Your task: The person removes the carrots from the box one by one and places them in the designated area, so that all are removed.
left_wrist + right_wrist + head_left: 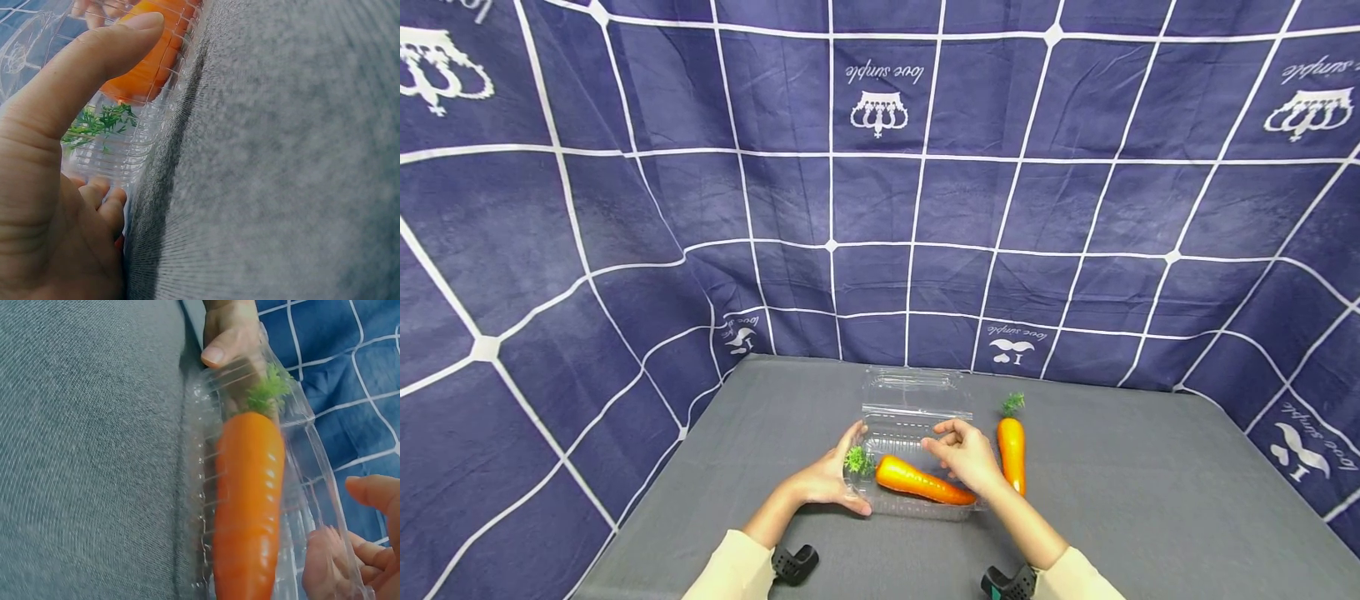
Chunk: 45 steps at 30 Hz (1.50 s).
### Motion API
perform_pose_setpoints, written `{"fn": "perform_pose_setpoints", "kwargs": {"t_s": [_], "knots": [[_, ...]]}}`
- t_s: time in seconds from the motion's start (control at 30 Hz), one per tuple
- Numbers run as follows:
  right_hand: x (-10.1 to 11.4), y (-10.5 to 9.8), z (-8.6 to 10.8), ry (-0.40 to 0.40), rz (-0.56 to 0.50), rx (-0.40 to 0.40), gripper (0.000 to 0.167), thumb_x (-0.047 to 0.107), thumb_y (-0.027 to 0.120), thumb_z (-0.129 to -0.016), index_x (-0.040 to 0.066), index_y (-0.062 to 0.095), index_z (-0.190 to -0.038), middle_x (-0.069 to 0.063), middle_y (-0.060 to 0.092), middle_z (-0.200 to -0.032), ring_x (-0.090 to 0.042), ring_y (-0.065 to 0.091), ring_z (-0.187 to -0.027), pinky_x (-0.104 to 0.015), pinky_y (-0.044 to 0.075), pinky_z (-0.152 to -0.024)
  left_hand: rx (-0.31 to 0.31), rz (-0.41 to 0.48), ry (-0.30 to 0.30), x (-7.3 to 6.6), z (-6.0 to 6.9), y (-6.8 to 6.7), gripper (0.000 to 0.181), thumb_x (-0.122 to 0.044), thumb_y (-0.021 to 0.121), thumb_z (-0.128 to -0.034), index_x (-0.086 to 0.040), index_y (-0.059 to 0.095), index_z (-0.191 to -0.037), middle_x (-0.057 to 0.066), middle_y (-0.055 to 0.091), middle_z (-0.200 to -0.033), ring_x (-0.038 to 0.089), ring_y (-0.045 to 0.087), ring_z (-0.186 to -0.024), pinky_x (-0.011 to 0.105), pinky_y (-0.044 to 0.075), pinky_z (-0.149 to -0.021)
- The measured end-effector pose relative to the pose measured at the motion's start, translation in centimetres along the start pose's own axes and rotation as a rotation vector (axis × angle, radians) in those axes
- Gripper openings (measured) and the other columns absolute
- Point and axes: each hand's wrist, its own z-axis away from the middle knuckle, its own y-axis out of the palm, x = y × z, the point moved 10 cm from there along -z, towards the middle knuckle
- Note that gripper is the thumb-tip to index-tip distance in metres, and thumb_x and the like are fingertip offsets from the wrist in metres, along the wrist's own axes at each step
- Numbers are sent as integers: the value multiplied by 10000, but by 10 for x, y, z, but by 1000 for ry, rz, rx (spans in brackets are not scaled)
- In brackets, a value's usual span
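Note:
A clear plastic clamshell container [917, 507] lies on the grey table with its lid [917, 392] folded back, away from the person. Inside it an orange carrot [917, 481] with a green leafy top [857, 460] lies lengthwise, leaves toward the left end. My left hand [826, 481] grips that left end, the thumb [106, 53] along the front wall and the fingers round the end and back. Over the container's right part hovers my right hand [967, 456], its fingers loosely bent and holding nothing. The right wrist view shows the carrot [250, 487] through transparent plastic.
To the right of the container a second carrot [1012, 450] with a green top lies on the grey tabletop [1120, 500], close to the right forearm. A blue cloth [955, 208] with white grid lines hangs behind the table and along its sides.

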Motion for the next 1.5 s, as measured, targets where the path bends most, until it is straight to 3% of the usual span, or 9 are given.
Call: {"fn": "perform_pose_setpoints", "kwargs": {"t_s": [0.63, 1.23, 1.5], "knots": [[4, 36, 0, -141, 147, 216, 387, 208, 797, -780, -42, 657, -1041, 19, 623, -776, -118, 576, -711, -260, 471, -655, -13, -10, -4, 1, 0, 0, 1327, -192, 962, -569, -3, 67, -1531, 195, 248, -1557, 406, 258, -1396, 579, 209, -1108], [6, 49, 6, -242, 315, 301, 333, 118, 844, -702, 39, 682, -982, 9, 636, -839, -136, 568, -741, -270, 475, -683, -21, 5, -11, 3, 0, -2, 1329, -218, 964, -568, -15, 74, -1534, 184, 252, -1556, 401, 270, -1390, 581, 227, -1100], [7, 51, 9, -257, 340, 326, 326, 119, 848, -695, 36, 690, -967, 11, 649, -852, -146, 577, -753, -286, 481, -691, -5, 7, -12, 0, 0, -1, 1336, -212, 963, -572, -10, 57, -1534, 193, 245, -1558, 402, 270, -1389, 581, 233, -1097]]}}
